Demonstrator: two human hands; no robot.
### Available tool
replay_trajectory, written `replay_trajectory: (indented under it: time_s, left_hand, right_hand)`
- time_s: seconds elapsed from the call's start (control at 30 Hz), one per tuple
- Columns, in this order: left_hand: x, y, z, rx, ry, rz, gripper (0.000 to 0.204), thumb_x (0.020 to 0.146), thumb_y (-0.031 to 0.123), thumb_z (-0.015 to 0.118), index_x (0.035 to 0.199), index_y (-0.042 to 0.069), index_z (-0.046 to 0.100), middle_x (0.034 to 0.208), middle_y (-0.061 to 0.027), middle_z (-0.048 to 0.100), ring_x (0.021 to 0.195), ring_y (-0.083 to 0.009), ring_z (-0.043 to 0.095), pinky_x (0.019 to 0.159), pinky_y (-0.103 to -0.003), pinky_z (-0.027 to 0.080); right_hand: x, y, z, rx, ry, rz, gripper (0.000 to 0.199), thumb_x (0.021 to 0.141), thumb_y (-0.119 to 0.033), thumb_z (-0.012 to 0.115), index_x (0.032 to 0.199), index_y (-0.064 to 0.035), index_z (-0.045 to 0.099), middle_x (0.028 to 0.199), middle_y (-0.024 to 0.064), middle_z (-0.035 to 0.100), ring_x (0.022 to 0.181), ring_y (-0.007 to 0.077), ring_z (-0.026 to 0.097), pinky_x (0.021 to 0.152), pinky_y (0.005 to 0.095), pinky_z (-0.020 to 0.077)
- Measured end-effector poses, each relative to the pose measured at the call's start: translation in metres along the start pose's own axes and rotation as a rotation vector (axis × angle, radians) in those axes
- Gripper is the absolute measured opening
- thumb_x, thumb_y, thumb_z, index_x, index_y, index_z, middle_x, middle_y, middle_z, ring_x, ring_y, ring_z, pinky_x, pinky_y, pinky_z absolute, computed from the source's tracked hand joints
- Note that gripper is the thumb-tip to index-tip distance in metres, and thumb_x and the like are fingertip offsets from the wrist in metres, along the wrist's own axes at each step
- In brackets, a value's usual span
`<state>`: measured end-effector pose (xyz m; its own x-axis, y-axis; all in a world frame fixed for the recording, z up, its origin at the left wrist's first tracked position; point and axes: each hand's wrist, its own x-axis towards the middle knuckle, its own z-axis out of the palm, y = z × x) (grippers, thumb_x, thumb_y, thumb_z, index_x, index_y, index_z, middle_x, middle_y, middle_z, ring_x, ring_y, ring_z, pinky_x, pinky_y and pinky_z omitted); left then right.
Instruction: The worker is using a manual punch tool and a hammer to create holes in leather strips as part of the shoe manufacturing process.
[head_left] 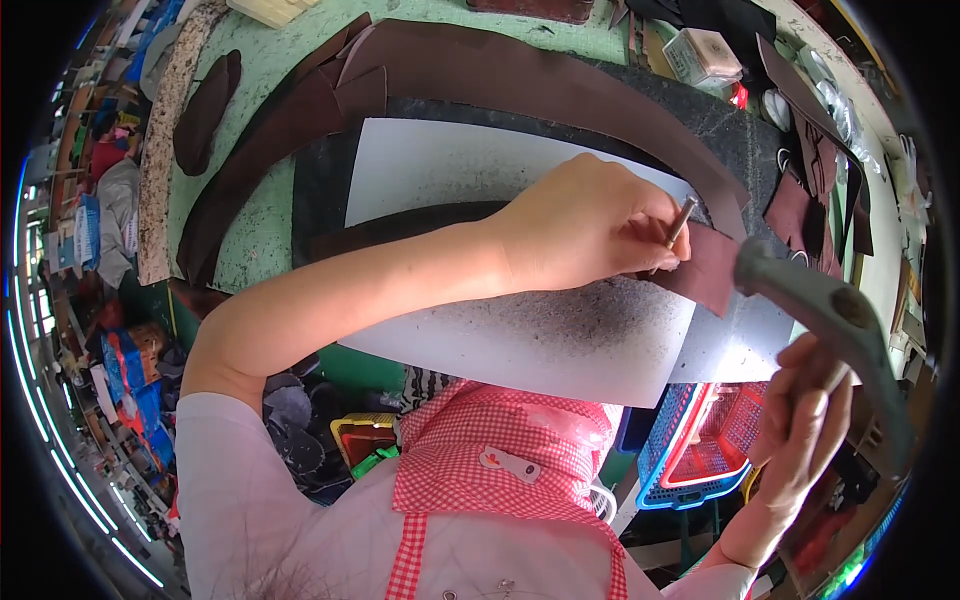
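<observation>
My left hand (pixel 600 222) reaches across the bench and pinches a thin metal punch (pixel 683 218), which stands tilted with its lower end at a dark brown leather strip (pixel 708 272). Most of that strip's length passes beneath my left hand and forearm. To the right, my right hand (pixel 806 415) is closed round the handle of a hammer (pixel 845 320). The hammer's head is raised, and its round face appears just right of the punch, apart from it. Below the leather lies a white sheet (pixel 450 350) strewn with dark specks.
Long curved brown leather pieces (pixel 500 70) lie along the far side on a dark mat (pixel 320 200). A small box (pixel 702 57) and leather scraps (pixel 800 205) sit at the back right. Plastic baskets (pixel 690 450) stand below the bench's near edge.
</observation>
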<state>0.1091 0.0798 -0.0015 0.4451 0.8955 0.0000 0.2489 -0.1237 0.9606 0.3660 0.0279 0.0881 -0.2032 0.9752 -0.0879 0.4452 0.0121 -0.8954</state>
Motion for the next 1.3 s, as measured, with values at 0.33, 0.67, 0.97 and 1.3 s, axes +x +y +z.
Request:
replay_trajectory:
  time_s: [0.33, 0.67, 0.97, 1.3]
  left_hand:
    - [0.0, -0.001, -0.002, -0.089, -0.037, 0.007, 0.013, 0.089, 0.012, 0.065, 0.096, 0.002, 0.068, 0.089, -0.0071, 0.072, 0.08, -0.013, 0.069, 0.072, -0.024, 0.054]
    - [-0.006, -0.003, -0.004, 0.309, 0.019, 0.22, 0.016, 0.086, 0.018, 0.067, 0.099, 0.009, 0.069, 0.084, -0.0043, 0.071, 0.072, -0.0154, 0.069, 0.064, -0.025, 0.053]
    - [-0.001, -0.001, -0.013, -0.182, -0.095, -0.074, 0.016, 0.091, 0.009, 0.062, 0.101, -0.002, 0.066, 0.095, -0.0084, 0.07, 0.088, -0.0128, 0.068, 0.085, -0.026, 0.053]
    - [-0.011, 0.0, -0.002, 0.277, 0.023, 0.121, 0.016, 0.085, 0.018, 0.068, 0.097, 0.009, 0.07, 0.078, -0.0065, 0.07, 0.066, -0.02, 0.067, 0.06, -0.025, 0.05]
  right_hand:
    - [-0.011, 0.003, -0.051, 0.239, 0.019, -0.123, 0.053, 0.097, -0.045, 0.051, 0.116, 0.0038, 0.046, 0.068, 0.0012, 0.048, 0.049, 0.0025, 0.039, 0.045, 0.0167, 0.0269]
    - [-0.005, 0.006, 0.002, -0.105, -0.047, -0.006, 0.057, 0.096, -0.049, 0.05, 0.122, 0.0022, 0.045, 0.065, -0.0009, 0.044, 0.049, 0.0016, 0.031, 0.047, 0.0187, 0.0208]
    - [0.005, 0.015, -0.1, 0.382, -0.388, 0.002, 0.025, 0.099, -0.017, 0.049, 0.1, 0.0068, 0.055, 0.098, 0.0186, 0.063, 0.098, 0.0237, 0.064, 0.09, 0.0363, 0.0528]
    - [0.054, -0.025, -0.044, 0.542, -0.964, 0.44, 0.015, 0.095, -0.008, 0.056, 0.103, 0.0044, 0.058, 0.093, 0.0151, 0.063, 0.082, 0.0204, 0.064, 0.081, 0.0359, 0.0533]
